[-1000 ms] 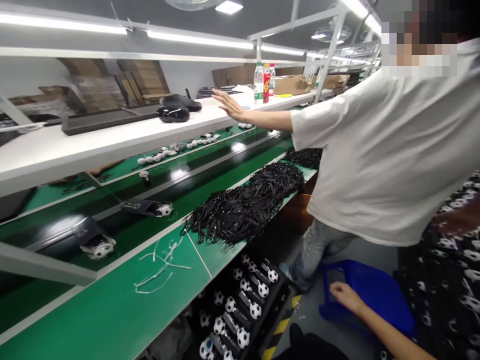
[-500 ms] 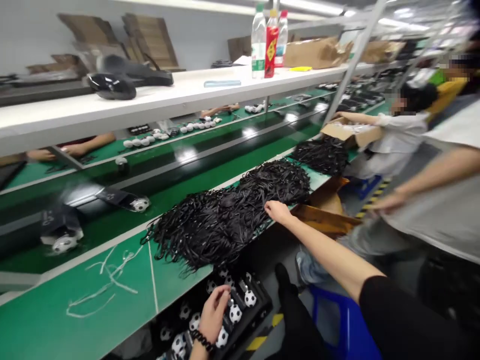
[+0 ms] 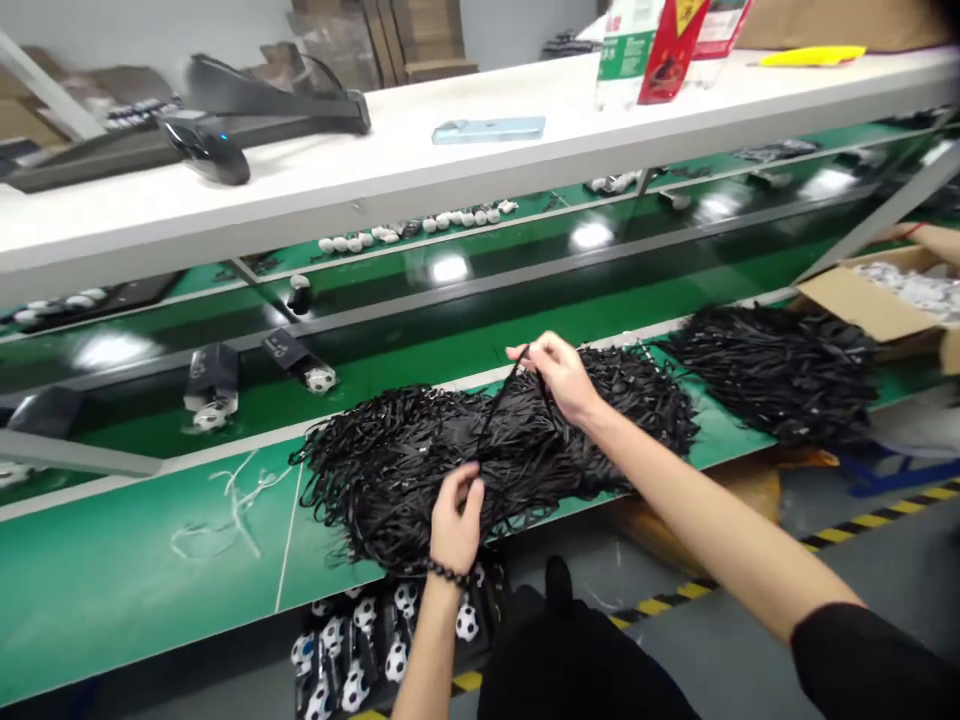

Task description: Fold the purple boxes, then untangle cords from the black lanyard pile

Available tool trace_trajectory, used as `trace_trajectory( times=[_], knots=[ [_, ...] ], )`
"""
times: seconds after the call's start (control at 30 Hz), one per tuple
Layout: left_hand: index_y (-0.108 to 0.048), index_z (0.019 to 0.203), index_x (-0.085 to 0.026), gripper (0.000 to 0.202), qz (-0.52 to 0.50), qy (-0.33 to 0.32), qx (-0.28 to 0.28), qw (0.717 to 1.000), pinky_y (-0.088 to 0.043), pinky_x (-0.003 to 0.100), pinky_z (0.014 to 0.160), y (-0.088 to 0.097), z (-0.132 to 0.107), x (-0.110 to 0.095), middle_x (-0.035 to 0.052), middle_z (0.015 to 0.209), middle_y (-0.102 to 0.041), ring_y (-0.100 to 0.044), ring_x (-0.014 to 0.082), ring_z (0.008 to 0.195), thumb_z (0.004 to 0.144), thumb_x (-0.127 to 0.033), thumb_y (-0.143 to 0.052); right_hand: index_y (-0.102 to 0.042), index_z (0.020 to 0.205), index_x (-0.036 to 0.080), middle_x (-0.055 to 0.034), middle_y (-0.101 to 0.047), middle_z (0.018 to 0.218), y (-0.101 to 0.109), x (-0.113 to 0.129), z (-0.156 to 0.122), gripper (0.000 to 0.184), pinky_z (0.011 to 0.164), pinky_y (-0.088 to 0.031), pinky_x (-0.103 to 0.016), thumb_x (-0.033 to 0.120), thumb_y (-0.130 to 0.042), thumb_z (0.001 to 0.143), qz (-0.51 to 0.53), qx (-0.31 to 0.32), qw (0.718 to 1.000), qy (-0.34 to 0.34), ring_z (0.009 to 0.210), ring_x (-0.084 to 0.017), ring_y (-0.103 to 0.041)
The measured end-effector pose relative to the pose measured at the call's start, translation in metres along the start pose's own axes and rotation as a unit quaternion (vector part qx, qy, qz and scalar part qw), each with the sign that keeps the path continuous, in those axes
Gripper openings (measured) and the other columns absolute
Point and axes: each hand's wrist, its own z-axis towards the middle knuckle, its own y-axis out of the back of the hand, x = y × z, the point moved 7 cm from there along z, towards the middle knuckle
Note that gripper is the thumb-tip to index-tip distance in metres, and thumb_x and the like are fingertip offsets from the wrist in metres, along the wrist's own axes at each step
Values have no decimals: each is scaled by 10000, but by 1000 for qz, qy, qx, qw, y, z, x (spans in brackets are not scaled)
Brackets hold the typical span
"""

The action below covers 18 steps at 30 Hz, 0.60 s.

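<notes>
A thin black strap (image 3: 501, 398) hangs in a loop from my right hand (image 3: 564, 378), whose thumb and fingertips pinch its top above a large heap of black straps (image 3: 420, 450). My left hand (image 3: 454, 520), with a beaded bracelet at the wrist, is over the near side of this heap. Its fingers are curved, with a small gap between thumb and forefinger. The lower part of the lifted strap comes down close to the left fingertips; contact there is not clear. Below the bench edge, a black tray holds several pieces with small soccer balls (image 3: 396, 660).
A second strap heap (image 3: 780, 370) and a cardboard box (image 3: 877, 300) of white pieces lie to the right. White ties (image 3: 236, 510) are on the green bench. Behind runs a conveyor (image 3: 405, 350) carrying black packages (image 3: 212, 380). A white shelf (image 3: 315, 190) crosses above.
My right hand has moved from the heap's near edge up over it, and a strap now hangs from it. My left hand has risen from the tray to the heap. The view has turned.
</notes>
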Motion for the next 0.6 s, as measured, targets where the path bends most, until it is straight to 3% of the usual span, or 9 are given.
trace_trajectory(
  times=[0.07,0.13,0.23,0.3,0.37,0.43,0.5,0.53,0.6],
  knots=[
    [-455,1344,-153,883,-25,-80,-24,996,-159,517,1245,-19,42,-56,169,1513,-367,-291,290,1444,700,-701,-709,-349,840,229,53,-488,661,-7,42,28,300,612,-524,-271,488,-480,917,204,32,977,-50,550,-112,-520],
    [-415,1377,-160,1073,-67,-132,32,988,-116,465,1266,-55,73,-104,157,1568,-285,-221,285,1478,537,-683,-832,-328,816,230,100,-319,566,-9,87,46,306,394,-287,-163,407,-559,914,317,40,944,-75,405,-68,-268],
    [-618,1035,-128,757,-151,-136,219,954,-560,381,844,-111,80,-138,97,934,-681,-654,188,864,678,-794,-654,-295,764,222,93,-233,543,19,147,56,304,365,-94,-173,321,-490,975,351,-2,935,-53,409,-68,-128],
    [-619,796,-117,611,-196,-103,303,927,-421,221,452,-122,69,-136,-38,514,-490,-444,77,432,803,-727,-587,-296,743,220,83,-207,531,60,172,54,307,364,-94,-194,305,-452,993,321,-58,945,-16,412,-78,-109],
    [-591,700,-105,498,-251,-71,302,917,-232,160,365,-106,63,-122,-81,452,-382,-301,32,370,830,-578,-673,-324,740,220,77,-182,507,108,181,48,272,369,-93,-210,243,-413,995,264,-133,955,34,409,-90,-93],
    [-555,677,-108,424,-337,-48,210,916,-211,140,364,-72,69,-109,-91,465,-365,-276,19,377,838,-466,-714,-403,807,229,74,-252,486,141,167,44,176,375,-95,-225,188,-397,978,194,-201,958,70,401,-101,-111],
    [-503,684,-138,409,-432,-38,73,898,-359,127,435,-37,81,-103,-79,524,-427,-403,31,446,849,-454,-704,-472,1035,257,43,-509,611,132,123,47,109,379,-162,-235,283,-515,938,116,-177,976,49,408,-103,-228],
    [-481,684,-150,405,-467,-36,11,883,-466,145,535,-23,88,-104,-60,593,-503,-521,49,552,872,-454,-672,-466,1155,250,-11,-630,787,103,95,50,355,379,-208,-233,366,-619,857,93,-85,992,27,419,-90,-299],
    [-466,673,-163,394,-505,-37,-76,859,-571,244,825,-4,105,-115,-19,829,-642,-649,98,906,957,-430,-526,-357,1400,218,-159,-572,1262,15,29,42,805,477,-382,-261,457,-753,741,27,168,982,-86,550,-88,-464]
  ],
)
